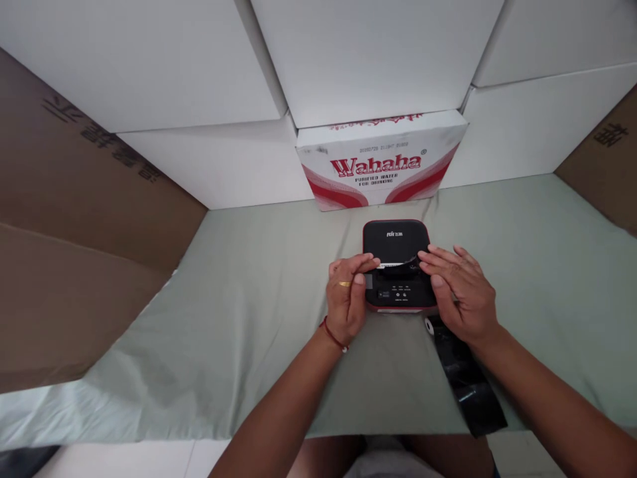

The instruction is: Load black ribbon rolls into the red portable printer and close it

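A small black portable printer (397, 239) with red edging lies flat on the cloth, its logo upside down to me. Black film (402, 269) and a narrow white strip cross its middle slot. At its left side, my left hand (347, 292) has bent fingers closed against the printer, the fingertips over its top by the strip. My right hand (460, 289) lies along the right side, fingers stretched out and fingertips touching near the film's right end. A small roll of black film (460, 372) with a white core rests partly unrolled below my right hand.
Behind the printer stands a white and red Wahaha water carton (381, 162), leaning near white boxes (378, 60). Brown cardboard boxes flank the left (74, 265) and right (604, 153). The pale green cloth (239, 299) covers the table down to its front edge.
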`<control>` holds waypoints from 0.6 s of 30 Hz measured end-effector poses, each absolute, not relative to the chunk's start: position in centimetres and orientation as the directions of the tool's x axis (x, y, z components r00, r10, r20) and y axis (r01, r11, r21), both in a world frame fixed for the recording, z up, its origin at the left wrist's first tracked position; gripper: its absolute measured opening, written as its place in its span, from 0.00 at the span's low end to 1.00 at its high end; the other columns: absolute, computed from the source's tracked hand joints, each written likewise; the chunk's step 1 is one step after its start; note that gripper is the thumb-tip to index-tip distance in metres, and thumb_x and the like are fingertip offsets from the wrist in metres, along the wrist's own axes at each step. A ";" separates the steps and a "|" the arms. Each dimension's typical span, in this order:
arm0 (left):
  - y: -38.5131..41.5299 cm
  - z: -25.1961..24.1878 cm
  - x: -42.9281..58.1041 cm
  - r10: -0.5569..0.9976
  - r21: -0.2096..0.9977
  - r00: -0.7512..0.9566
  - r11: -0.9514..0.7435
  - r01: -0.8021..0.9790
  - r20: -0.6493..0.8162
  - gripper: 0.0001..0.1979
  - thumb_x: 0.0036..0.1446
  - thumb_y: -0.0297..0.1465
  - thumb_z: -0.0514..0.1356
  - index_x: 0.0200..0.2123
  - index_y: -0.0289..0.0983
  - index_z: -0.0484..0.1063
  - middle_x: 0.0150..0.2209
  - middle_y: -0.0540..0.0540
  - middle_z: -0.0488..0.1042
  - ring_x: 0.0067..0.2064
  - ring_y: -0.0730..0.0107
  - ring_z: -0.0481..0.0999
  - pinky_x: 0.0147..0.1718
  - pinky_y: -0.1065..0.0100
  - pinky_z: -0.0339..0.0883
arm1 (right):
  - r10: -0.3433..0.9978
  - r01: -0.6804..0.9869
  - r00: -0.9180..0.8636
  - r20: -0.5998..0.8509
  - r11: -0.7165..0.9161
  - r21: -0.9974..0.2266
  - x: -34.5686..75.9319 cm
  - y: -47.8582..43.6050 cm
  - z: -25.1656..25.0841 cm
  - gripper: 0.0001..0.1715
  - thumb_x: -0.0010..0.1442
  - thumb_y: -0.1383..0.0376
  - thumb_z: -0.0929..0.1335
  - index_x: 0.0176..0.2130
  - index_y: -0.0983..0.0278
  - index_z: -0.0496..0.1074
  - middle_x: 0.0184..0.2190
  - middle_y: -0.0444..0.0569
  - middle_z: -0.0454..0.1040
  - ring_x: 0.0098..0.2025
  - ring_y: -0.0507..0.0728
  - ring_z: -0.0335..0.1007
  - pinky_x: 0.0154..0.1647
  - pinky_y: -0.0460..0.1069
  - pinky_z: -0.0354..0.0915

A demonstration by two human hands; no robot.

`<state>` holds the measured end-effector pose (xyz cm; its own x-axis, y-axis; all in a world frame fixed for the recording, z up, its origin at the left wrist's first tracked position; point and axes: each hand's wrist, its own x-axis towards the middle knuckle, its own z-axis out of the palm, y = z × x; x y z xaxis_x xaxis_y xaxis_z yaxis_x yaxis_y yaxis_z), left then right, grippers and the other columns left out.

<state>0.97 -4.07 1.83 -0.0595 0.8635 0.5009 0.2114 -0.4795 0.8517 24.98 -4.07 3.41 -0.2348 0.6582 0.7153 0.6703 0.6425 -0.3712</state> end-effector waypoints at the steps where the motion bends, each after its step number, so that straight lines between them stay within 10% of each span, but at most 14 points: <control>1: -3.9 1.8 1.0 0.877 0.872 -0.070 -0.460 0.169 0.476 0.20 0.78 0.47 0.55 0.57 0.44 0.80 0.49 0.40 0.89 0.55 0.53 0.86 0.64 0.48 0.65 | 0.659 0.672 -0.233 0.715 0.641 -0.371 25.0 -4.0 3.4 0.17 0.73 0.69 0.66 0.54 0.56 0.81 0.55 0.50 0.88 0.64 0.63 0.82 0.73 0.66 0.67; 6: -2.2 1.4 0.4 0.936 0.907 -0.055 -0.350 -0.234 0.347 0.21 0.68 0.40 0.69 0.62 0.47 0.74 0.41 0.47 0.88 0.57 0.57 0.85 0.67 0.52 0.68 | 0.678 0.649 -0.211 0.704 0.636 -0.417 24.5 -4.1 3.4 0.21 0.75 0.65 0.65 0.62 0.53 0.77 0.56 0.50 0.87 0.65 0.64 0.81 0.76 0.69 0.62; 10: -0.7 0.2 -0.2 0.956 0.917 -0.032 -0.290 -0.275 0.293 0.42 0.57 0.46 0.75 0.71 0.54 0.64 0.70 0.43 0.76 0.76 0.54 0.70 0.75 0.50 0.61 | 0.668 0.556 -0.265 0.695 0.695 -0.456 23.8 -5.4 3.4 0.36 0.75 0.58 0.64 0.77 0.57 0.62 0.60 0.54 0.85 0.72 0.67 0.72 0.79 0.71 0.58; 18: 0.0 -0.2 -0.4 0.924 0.879 0.318 -0.037 -0.475 0.210 0.56 0.54 0.44 0.77 0.79 0.59 0.50 0.82 0.46 0.55 0.84 0.50 0.54 0.81 0.46 0.50 | 0.578 0.529 -0.339 0.743 0.770 -0.357 24.0 -6.6 4.0 0.17 0.73 0.63 0.66 0.54 0.54 0.82 0.48 0.46 0.89 0.60 0.66 0.78 0.73 0.69 0.64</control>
<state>-0.35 0.01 -0.17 0.3179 0.9245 0.2104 -0.4753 -0.0366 0.8790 23.95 -6.57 3.99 -0.3387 0.5777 0.7427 0.5291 0.7696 -0.3573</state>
